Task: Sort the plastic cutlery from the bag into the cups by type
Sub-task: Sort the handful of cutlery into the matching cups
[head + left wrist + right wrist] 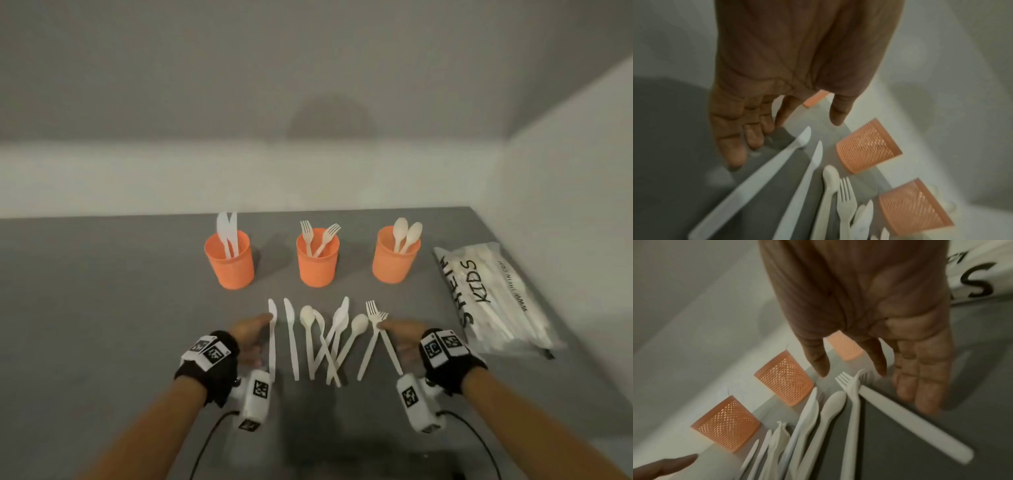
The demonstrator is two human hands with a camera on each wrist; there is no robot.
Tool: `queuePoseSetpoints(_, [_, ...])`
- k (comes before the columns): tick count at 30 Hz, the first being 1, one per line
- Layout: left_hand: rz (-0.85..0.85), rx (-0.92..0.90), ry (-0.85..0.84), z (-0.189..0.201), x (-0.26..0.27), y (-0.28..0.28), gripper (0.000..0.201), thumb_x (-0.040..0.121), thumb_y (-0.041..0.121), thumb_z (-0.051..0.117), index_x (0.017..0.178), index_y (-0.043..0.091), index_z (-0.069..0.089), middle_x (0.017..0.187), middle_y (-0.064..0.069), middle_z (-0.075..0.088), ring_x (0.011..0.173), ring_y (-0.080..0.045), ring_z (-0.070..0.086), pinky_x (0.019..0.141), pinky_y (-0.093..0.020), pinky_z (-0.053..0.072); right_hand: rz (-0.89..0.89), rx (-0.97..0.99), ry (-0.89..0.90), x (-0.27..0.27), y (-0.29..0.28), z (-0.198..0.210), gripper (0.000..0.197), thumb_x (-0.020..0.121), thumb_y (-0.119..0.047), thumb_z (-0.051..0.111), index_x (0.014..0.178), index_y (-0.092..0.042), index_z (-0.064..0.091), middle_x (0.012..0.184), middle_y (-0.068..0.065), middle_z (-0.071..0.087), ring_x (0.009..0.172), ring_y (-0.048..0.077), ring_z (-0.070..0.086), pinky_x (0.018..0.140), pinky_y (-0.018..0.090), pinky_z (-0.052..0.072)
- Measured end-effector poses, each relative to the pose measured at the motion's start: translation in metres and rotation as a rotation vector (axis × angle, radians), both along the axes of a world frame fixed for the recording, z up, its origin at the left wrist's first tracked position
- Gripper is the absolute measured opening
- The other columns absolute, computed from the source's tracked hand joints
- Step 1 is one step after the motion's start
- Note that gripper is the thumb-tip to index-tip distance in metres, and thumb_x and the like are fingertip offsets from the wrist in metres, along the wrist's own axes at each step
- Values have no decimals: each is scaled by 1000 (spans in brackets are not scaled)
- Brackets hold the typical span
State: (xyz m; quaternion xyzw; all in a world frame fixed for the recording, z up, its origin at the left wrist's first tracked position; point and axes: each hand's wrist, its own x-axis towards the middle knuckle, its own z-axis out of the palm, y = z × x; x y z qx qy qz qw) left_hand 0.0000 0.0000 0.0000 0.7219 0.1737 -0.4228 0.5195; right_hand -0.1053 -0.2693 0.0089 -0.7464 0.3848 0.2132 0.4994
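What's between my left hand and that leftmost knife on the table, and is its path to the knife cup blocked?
Nothing visible. The left hand is open right beside the leftmost knife, which lies apart from the other cutlery. Bare grey table runs from it to the knife cup, just beyond.

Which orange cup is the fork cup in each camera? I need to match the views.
Head: fork cup, centre of the row of three, two forks standing in it.
Left wrist: fork cup, right of centre, middle of three cups.
Right wrist: fork cup, left of centre, again the middle one.
Shared landmark: the knife cup, its neighbour at the row's left end.
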Motion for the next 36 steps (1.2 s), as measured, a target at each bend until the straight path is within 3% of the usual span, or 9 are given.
queuePoseSetpoints(2, [-40, 26, 12, -4, -2, -14, 41, 89, 45, 52, 106, 9, 58, 89, -9, 57, 78, -26, 55, 64, -33, 48, 23, -64, 15, 7, 10, -4, 55, 87, -36, 59, 131, -4, 49, 134, 17, 53, 121, 32, 52, 91, 36, 49])
queuePoseSetpoints(4, [-99, 26, 6, -4, -9, -30, 33, 90, 43, 51, 93, 11, 58, 80, -7, 54, 68, -22, 50, 61, -29, 43, 112, -175, 32, 15, 22, -2, 72, 87, -41, 58, 142, -4, 32, 146, 13, 39, 132, 29, 41, 92, 32, 44])
queuePoseSetpoints(6, [-163, 19, 2, -1, -19, -48, 30, 91, 42, 49, 84, 14, 55, 77, -4, 52, 67, -19, 48, 61, -28, 41, 199, -282, 54, 20, 30, -3, 89, 83, -52, 58, 147, -4, 20, 153, 13, 27, 139, 28, 31, 108, 33, 33])
queuePoseSetpoints(10, [-231, -17, -22, -5, -31, -76, 30, 93, 41, 47, 100, 14, 59, 92, -3, 59, 80, -16, 53, 67, -29, 42, 312, -449, 118, 26, 54, -11, 103, 71, -69, 60, 144, -4, 27, 149, 17, 32, 136, 31, 34, 109, 34, 32])
queuePoseSetpoints(13, [-242, -52, -1, -6, -38, -90, 39, 91, 45, 50, 114, 14, 57, 109, -6, 61, 100, -20, 54, 80, -33, 44, 306, -544, 109, 31, 68, -19, 84, 82, -42, 63, 143, 0, 24, 145, 19, 28, 135, 31, 33, 108, 35, 35])
queuePoseSetpoints(18, [-155, -164, 62, -5, -40, -103, 30, 92, 40, 49, 82, 12, 56, 74, -2, 56, 62, -12, 54, 58, -25, 43, 326, -592, 83, 34, 70, -21, 56, 89, -21, 57, 136, -1, 34, 140, 17, 37, 132, 28, 39, 106, 33, 37])
queuePoseSetpoints(26, [-127, -274, 102, -1, -50, -116, 35, 90, 41, 50, 68, 14, 49, 57, 1, 43, 54, -11, 38, 51, -20, 30, 285, -660, 45, 27, 56, -32, 42, 93, -20, 52, 129, -2, 43, 134, 17, 46, 124, 26, 49, 101, 29, 42])
queuePoseSetpoints(31, [-183, -314, 63, 4, -51, -119, 29, 94, 34, 46, 76, 14, 56, 69, 1, 55, 62, -10, 49, 55, -19, 35, 291, -675, 62, 24, 54, -31, 34, 93, -17, 52, 125, -5, 50, 131, 15, 52, 121, 26, 53, 98, 29, 44])
queuePoseSetpoints(36, [-227, -342, 45, 12, -53, -115, 23, 96, 29, 42, 84, 16, 56, 56, 11, 62, 44, 2, 54, 47, -15, 38, 303, -687, 36, 22, 48, -27, 34, 92, -19, 52, 123, -8, 48, 129, 12, 56, 122, 29, 51, 98, 35, 43])
